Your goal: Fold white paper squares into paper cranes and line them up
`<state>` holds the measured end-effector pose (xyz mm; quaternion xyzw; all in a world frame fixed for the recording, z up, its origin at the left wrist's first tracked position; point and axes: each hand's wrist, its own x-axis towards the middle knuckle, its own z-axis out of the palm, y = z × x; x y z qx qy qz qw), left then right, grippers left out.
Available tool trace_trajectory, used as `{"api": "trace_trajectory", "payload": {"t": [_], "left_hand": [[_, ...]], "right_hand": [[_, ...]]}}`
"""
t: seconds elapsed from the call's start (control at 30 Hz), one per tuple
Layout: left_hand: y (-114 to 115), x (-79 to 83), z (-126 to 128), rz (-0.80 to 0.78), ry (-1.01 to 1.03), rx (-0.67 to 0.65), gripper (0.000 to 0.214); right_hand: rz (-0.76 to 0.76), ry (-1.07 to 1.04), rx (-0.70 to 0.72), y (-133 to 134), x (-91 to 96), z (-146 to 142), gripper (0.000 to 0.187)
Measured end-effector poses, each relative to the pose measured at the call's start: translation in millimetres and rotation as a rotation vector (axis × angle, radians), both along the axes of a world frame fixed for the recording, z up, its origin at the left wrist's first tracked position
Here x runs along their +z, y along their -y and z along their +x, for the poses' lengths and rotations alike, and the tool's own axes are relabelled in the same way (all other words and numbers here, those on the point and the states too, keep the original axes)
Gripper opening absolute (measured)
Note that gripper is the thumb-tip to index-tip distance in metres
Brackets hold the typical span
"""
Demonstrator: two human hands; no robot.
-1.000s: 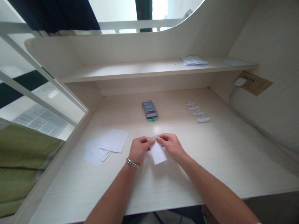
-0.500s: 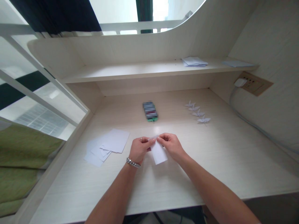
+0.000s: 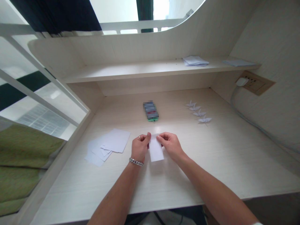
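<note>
Between my two hands is a white strip of paper (image 3: 156, 150), a narrow rectangle that looks folded. My left hand (image 3: 140, 147), with a ring and a chain bracelet, pinches its upper left edge between thumb and fingers. On the opposite side, my right hand (image 3: 171, 144) grips the upper right edge with thumb and forefinger. The paper's lower end hangs free over the desk, toward me. Fingertips behind the sheet are partly hidden.
Loose white sheets (image 3: 117, 140) lie at the left on the desk (image 3: 178, 190). A blurred phone-like object (image 3: 151, 111) is behind my hands. Several folded paper cranes (image 3: 198, 113) stand at right. Paper stacks (image 3: 195, 61) rest on the shelf; a cable (image 3: 257, 126) runs along the right wall.
My left thumb has moved off the paper's top middle to its left edge. The strip now hangs straighter, its lower end swung slightly left. My right hand stays nearly in place.
</note>
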<state>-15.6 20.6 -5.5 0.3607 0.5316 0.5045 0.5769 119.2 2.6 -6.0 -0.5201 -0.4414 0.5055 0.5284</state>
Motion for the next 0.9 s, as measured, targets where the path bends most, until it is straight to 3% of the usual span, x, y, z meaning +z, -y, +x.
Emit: {"api": "trace_trajectory", "payload": {"t": [0.27,0.47,0.6,0.73,0.8,0.9], "left_hand": [[-1,1.6,1,0.006,0.171,0.138,0.042],[2,8.7,5,-0.003,0.278,0.169,0.040],[-5,10.6,-6,0.022,0.293,0.216,0.042],[-10,11.9,-21,0.073,0.237,0.357,0.044],[-8,10.9,-20,0.068,0.174,0.249,0.040],[0,6.2,-9,0.003,0.129,-0.054,0.041]], "right_hand": [[0.054,0.012,-0.011,0,0.3,-8,0.025],[0.074,0.008,-0.005,1,2.0,-13,0.024],[0.069,0.027,-0.032,1,4.1,-8,0.023],[0.036,-0.042,-0.088,-1,4.7,3,0.024],[0.032,-0.084,-0.097,-1,4.3,7,0.024],[0.037,-0.115,-0.100,-1,3.5,7,0.025]]}}
